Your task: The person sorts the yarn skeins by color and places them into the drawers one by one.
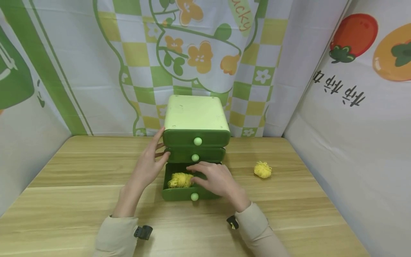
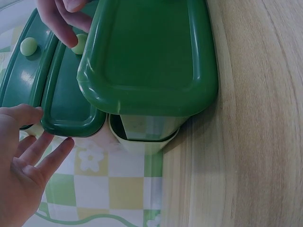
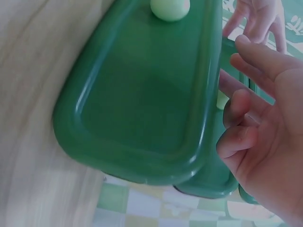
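Observation:
A small green cabinet (image 1: 196,114) with three drawers stands at the back of the wooden table (image 1: 64,200). Its bottom drawer (image 1: 179,194) is pulled out, and a yellow yarn ball (image 1: 179,180) lies inside. My left hand (image 1: 151,164) rests with straight fingers against the cabinet's left side, by the top and middle drawers. My right hand (image 1: 212,176) reaches over the drawer with fingers stretched toward the yarn, holding nothing. In the left wrist view my left hand (image 2: 23,161) spreads beside the middle drawer (image 2: 71,94). In the right wrist view my right hand (image 3: 260,142) hovers loosely curled behind the drawer front (image 3: 147,90).
A second yellow yarn ball (image 1: 262,169) lies on the table to the right of the cabinet. Printed cloth walls close in the table at the back (image 1: 199,53), left and right (image 1: 353,125). Bare wood runs along the front of the table.

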`<state>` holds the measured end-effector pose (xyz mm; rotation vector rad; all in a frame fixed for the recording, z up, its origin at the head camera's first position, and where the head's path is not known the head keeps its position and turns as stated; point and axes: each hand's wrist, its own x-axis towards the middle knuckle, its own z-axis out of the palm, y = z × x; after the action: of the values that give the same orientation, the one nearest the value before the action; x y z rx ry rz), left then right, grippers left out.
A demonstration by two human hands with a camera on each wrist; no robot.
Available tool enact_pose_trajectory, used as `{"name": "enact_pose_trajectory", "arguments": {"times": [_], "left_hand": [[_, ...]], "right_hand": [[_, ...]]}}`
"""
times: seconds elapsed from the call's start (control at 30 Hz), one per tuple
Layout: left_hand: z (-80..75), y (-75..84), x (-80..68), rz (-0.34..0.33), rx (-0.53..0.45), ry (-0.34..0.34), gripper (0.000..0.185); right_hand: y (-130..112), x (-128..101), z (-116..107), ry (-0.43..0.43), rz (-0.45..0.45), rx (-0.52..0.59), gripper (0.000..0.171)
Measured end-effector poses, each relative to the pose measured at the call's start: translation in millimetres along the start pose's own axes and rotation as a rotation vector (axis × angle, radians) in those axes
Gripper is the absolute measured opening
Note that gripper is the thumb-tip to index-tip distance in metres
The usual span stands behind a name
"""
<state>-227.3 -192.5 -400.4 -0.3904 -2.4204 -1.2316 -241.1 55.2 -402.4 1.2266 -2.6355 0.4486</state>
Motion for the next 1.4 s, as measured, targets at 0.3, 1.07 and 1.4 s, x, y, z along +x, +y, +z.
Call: {"name": "enact_pose_trajectory", "arguments": {"times": [0.3,1.07,1.4], "left_hand": [[-0.1,1.0,-0.1,-0.009,-0.007,0.004,0.086],[0.7,-0.1,0.7,-0.003,-0.017,0.005,0.086],[0.2,0.3,0.4,0.006,-0.025,0.007,0.086]], "right_hand": [[10,-3,-9,0.026,0.025,0.048,0.033],[38,-13,-36,0.055,0.111,0.087,0.032],[51,-21,-45,0.067,0.183,0.106,0.032]]}}
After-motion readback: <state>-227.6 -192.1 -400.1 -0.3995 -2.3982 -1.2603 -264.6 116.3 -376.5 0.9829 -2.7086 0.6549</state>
